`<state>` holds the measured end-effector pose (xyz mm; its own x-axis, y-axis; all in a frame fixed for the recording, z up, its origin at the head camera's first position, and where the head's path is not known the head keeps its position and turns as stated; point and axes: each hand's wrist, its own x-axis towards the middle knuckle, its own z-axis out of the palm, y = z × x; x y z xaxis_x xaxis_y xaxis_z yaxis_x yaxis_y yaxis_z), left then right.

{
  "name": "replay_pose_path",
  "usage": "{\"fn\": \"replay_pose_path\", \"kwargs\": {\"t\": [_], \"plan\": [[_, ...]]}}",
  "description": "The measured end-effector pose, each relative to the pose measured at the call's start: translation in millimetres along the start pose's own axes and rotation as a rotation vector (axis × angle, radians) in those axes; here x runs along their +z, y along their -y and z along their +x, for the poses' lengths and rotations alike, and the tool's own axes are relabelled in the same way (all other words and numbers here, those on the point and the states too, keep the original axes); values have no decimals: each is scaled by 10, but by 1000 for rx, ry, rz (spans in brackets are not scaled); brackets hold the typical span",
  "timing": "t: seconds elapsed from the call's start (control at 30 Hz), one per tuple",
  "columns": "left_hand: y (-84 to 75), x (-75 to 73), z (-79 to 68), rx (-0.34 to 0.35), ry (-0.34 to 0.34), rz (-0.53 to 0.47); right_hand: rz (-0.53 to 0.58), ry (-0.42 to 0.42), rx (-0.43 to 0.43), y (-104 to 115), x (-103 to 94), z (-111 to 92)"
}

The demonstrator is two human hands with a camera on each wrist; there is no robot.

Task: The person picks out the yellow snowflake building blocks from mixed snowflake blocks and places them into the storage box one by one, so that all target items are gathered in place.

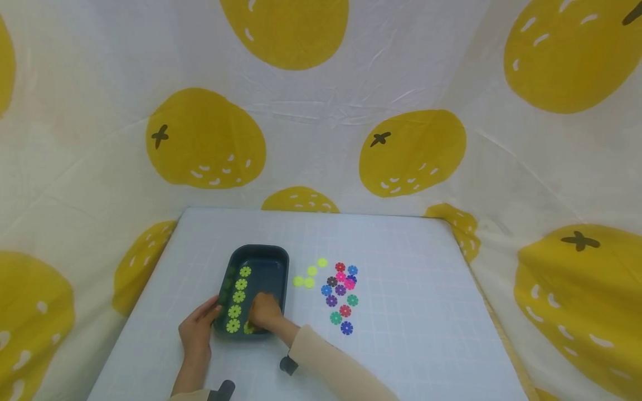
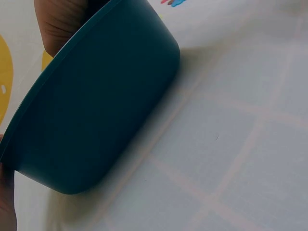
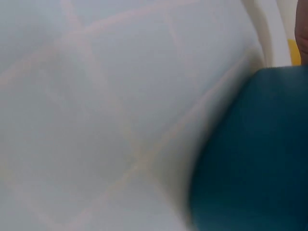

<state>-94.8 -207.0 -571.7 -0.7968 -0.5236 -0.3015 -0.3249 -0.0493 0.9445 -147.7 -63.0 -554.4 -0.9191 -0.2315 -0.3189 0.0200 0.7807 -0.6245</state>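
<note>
A dark teal tray [image 1: 268, 267] sits on the left part of the table, and its outer wall [image 2: 96, 106] fills much of the left wrist view. My left hand [image 1: 197, 328] grips the tray's left side at the rim. Inside lies a column of several yellow-green notched discs [image 1: 238, 297], with darker green discs [image 1: 227, 283] along the left wall. My right hand [image 1: 265, 310] reaches into the near right part of the tray, fingers pointing down, beside another yellow-green disc [image 1: 248, 327]. Its fingertips are hidden, so I cannot tell whether they pinch that disc.
Right of the tray lie a few loose yellow-green discs [image 1: 309, 283]. Beyond them is a scattered group of notched discs in red, pink, blue, purple, green and black, including a blue disc [image 1: 346, 328] nearest me. A fruit-print curtain [image 1: 321, 133] hangs around the white table [image 1: 421, 312].
</note>
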Motion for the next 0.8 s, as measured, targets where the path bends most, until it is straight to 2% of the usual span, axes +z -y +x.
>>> {"fn": "replay_pose_path", "kwargs": {"t": [0.27,0.57,0.63,0.7,0.8], "plan": [[-15,-2,-9,-8,0,-9,-331,-61,-46,29,84,-4],[-36,-5,-2,-29,4,5,-499,-101,-91,82,98,-52],[-43,-2,0,-36,11,0,-478,-112,-106,83,81,-59],[-44,-3,3,-37,18,2,-403,-136,-123,79,31,-66],[-39,-12,11,-35,20,1,-165,-171,-145,76,-149,-60]]}}
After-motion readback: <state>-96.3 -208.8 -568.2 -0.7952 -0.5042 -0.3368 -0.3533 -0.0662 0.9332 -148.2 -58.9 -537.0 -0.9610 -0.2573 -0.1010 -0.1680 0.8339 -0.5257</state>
